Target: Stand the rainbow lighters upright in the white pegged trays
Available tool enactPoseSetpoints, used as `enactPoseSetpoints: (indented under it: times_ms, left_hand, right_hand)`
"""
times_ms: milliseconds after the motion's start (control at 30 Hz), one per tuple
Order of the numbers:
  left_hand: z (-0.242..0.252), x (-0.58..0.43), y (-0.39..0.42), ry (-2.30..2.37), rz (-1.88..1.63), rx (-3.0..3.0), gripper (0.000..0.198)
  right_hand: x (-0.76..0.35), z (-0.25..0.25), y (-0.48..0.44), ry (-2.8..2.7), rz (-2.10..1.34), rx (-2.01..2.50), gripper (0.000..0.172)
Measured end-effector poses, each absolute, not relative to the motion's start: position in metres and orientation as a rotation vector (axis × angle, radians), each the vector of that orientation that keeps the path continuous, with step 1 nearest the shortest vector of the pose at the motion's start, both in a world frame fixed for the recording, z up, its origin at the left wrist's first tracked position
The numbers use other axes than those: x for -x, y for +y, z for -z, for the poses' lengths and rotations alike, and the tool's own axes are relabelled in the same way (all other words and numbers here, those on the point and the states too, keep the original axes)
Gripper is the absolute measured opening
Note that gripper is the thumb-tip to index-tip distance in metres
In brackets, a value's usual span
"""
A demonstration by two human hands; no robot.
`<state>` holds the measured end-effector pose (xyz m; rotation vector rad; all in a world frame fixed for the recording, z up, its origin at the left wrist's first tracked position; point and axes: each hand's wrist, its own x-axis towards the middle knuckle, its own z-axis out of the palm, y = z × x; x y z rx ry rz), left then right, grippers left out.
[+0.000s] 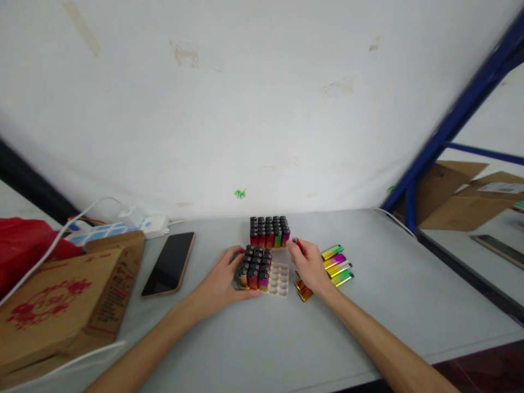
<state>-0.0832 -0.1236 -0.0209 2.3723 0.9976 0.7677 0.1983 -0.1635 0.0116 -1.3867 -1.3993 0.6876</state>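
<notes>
Both hands curled: left (223, 278) steadies tray (279, 279); right (310, 266) pinches lighter (295, 242).

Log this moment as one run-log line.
left hand: steadies part-filled lighter tray | right hand: pinches red-tipped lighter | loose lighters: beside right hand | full tray: behind

No text reads clearly; the cardboard box (61, 300), well left of the left hand (221, 281), bears illegible red print.

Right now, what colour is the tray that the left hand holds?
The tray is white or cream, seen in the head view, partly filled with black-capped lighters; the left hand steadies it.
</notes>
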Motion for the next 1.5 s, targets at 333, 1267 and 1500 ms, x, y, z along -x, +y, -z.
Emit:
enactPoseSetpoints:
  times_ms: [333, 1267, 1500]
  left_hand:
    - [0.014, 0.082, -0.125, 0.979, -0.734, -2.347, 0.083]
    - [0.019, 0.082, -0.124, 0.959, -0.763, -2.338, 0.085]
    - [0.016, 0.08, -0.124, 0.954, -0.751, -2.349, 0.083]
  right_hand:
    - [-0.213, -0.029, -0.171, -1.723, -0.64, 1.33, 0.049]
    - [-0.226, -0.021, -0.165, -2.033, -0.477, 1.35, 0.047]
    - [-0.227, -0.012, -0.159, -2.212, -0.48, 1.326, 0.029]
